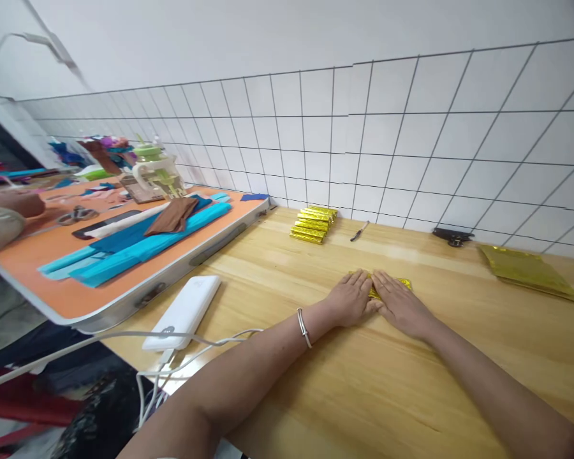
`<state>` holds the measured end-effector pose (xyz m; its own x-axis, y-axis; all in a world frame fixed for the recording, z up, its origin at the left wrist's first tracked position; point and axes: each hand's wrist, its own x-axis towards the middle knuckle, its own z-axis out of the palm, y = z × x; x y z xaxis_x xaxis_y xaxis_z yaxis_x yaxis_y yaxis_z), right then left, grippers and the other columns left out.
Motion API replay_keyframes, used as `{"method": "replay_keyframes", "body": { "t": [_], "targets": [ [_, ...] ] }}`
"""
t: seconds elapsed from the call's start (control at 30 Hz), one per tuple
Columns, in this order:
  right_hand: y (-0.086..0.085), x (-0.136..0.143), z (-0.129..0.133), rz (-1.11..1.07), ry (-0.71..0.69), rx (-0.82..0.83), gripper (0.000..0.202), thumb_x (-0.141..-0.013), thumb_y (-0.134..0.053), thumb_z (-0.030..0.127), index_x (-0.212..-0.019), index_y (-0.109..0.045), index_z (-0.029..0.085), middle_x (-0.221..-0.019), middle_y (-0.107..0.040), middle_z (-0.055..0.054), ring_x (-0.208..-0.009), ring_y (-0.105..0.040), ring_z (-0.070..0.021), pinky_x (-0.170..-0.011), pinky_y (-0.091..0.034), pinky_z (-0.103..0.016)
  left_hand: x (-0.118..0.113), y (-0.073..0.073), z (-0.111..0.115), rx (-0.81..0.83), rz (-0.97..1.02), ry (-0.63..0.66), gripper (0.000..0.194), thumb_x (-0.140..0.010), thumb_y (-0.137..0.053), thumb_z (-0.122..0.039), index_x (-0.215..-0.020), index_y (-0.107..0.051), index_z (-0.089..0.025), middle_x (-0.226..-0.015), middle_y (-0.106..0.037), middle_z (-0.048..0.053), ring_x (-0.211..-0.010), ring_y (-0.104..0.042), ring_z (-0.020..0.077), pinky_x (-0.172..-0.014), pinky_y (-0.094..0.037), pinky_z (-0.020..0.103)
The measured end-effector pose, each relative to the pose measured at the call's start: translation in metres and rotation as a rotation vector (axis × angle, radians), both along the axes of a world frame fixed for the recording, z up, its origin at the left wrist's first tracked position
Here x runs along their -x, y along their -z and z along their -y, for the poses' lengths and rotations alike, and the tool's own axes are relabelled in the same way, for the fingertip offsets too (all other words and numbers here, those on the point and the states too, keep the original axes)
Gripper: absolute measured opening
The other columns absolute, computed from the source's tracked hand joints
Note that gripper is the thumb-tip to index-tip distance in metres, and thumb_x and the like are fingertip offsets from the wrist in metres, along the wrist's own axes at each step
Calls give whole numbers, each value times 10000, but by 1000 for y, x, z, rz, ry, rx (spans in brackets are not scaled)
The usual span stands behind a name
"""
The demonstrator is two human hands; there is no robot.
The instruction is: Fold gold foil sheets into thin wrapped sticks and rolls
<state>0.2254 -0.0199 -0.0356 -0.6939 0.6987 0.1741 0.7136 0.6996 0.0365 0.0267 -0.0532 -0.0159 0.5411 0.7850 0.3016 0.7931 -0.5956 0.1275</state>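
Both my hands lie flat, side by side, on a small folded piece of shiny gold foil (404, 282) on the wooden table. My left hand (351, 298) covers its left part, fingers stretched forward. My right hand (398, 301) presses over the middle, its fingertips close to those of the left. Only the right end and a sliver between the hands show of the foil; the rest is hidden. Farther back, near the wall, rests a pile of folded gold foil strips (314, 224). A flat sheet of gold material (530, 273) lies at the far right.
A slim dark-tipped tool (360, 231) and a black clip-like object (453, 236) lie by the wall grid. A white power bank (184, 312) with cables sits left. On the adjoining orange table (90, 299) are blue paper strips, a green-lidded bottle (157, 169) and another person's hand (14, 203).
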Motion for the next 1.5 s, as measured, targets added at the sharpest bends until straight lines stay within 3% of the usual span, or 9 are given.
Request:
{"method": "replay_keyframes", "body": {
  "t": [0.27, 0.53, 0.77, 1.07, 1.33, 1.5],
  "targets": [
    [0, -1, -2, -37, -16, 54, 679, -899, -297, 458, -1442, 15, 196, -1495, -126, -78, -1354, -144, -257, -1078, -226, -475, -7, -9, -4, 9, 53, 35, 841, -823, -155, -692, -1401, -127, -82, -1440, -235, 187, -1350, -174, 273, -1075, -181, 419],
    [-2, 0, -2, -44, 29, 91, 663, -890, -293, 469, -1444, -68, 183, -1485, -179, -83, -1352, -163, -244, -1080, -224, -459, -8, -5, -3, 37, 17, 50, 864, -820, -117, -697, -1396, -155, -54, -1436, -242, 192, -1350, -167, 270, -1088, -139, 401],
    [-7, -12, 0, -9, 166, 70, 617, -907, -197, 493, -1419, -221, 150, -1476, -220, -73, -1351, -175, -217, -1088, -214, -402, -7, -4, -6, 73, -67, 72, 913, -792, -134, -730, -1393, -175, -43, -1445, -209, 206, -1351, -135, 308, -1071, -132, 446],
    [-6, -27, 4, -13, 349, 38, 608, -914, -130, 472, -1394, -285, 132, -1462, -260, -77, -1343, -204, -207, -1081, -208, -389, -9, -3, -6, 107, -97, 75, 914, -787, -134, -733, -1384, -235, -48, -1449, -199, 205, -1349, -118, 320, -1070, -112, 449],
    [-8, -25, 6, -22, 372, 43, 649, -900, -114, 533, -1394, -279, 145, -1461, -263, -83, -1346, -192, -218, -1073, -197, -405, -9, -3, -5, 91, -90, 83, 804, -792, -189, -726, -1397, -234, -199, -1470, -165, 152, -1342, -130, 337, -1043, -135, 494],
    [-9, -22, 8, -22, 401, 42, 693, -878, -138, 585, -1391, -278, 140, -1464, -252, -95, -1346, -182, -230, -1072, -178, -411, -7, -4, -5, 87, -98, 97, 817, -791, -191, -727, -1399, -235, -184, -1469, -163, 162, -1344, -130, 336, -1045, -137, 499]
  ]
}}
